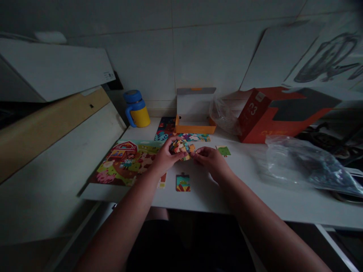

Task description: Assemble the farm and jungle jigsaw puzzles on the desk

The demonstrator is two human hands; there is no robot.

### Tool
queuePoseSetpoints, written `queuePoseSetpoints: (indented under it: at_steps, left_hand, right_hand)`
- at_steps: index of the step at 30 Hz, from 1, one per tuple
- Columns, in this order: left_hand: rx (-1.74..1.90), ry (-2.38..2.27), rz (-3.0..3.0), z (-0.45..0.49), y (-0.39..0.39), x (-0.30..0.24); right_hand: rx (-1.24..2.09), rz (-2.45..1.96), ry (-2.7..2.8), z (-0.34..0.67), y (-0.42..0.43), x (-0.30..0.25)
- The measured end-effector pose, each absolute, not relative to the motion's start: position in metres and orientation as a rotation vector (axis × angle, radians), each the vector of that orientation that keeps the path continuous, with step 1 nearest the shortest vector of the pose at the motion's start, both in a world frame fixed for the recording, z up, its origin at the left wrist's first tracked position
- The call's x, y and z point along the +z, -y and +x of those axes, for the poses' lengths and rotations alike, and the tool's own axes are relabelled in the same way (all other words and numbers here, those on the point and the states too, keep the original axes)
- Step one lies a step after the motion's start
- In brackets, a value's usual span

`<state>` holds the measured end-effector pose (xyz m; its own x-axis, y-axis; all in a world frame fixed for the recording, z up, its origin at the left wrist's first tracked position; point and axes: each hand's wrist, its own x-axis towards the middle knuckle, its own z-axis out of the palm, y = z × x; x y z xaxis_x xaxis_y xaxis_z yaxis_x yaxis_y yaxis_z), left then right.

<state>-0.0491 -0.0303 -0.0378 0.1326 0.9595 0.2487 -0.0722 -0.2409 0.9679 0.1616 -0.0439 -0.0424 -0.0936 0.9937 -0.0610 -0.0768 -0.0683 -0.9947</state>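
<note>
Left hand (166,155) gripping stack of puzzle pieces (179,146), held over desk (204,192). Right hand (209,158) pinching stack's 3 o'clock edge; can't tell if one piece is separated. From stack: teal piece (183,183) at 6, green piece (224,151) at 3, farm picture (127,162) 8-9, open box (195,129) at 1.

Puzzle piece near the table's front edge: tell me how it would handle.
The puzzle piece looks like flat card, so it is probably light and fairly stiff. Lying flat on the smooth-looking table, it would likely slide rather than tip when pushed.
</note>
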Motion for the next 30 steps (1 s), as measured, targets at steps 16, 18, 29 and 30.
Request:
queuePoseSetpoints:
  at_steps: [16, 18, 29, 30]
  left_hand:
    - [1.349, -1.031, 1.035, -0.052, 0.028, -0.033]
    - [1.412, -1.037, 1.001, -0.054, 0.026, -0.033]
    - [1.484, -1.005, 0.942, -0.058, 0.023, -0.035]
    - [1.485, -1.01, 0.937, -0.058, 0.023, -0.035]
  right_hand:
    - [1.232, -1.106, 1.031, 0.166, 0.039, -0.041]
    - [1.159, -1.127, 1.129, 0.168, 0.039, -0.041]
    - [0.963, -1.203, 1.441, 0.171, 0.045, -0.038]
    - [0.96, -1.206, 1.45, 0.171, 0.045, -0.038]
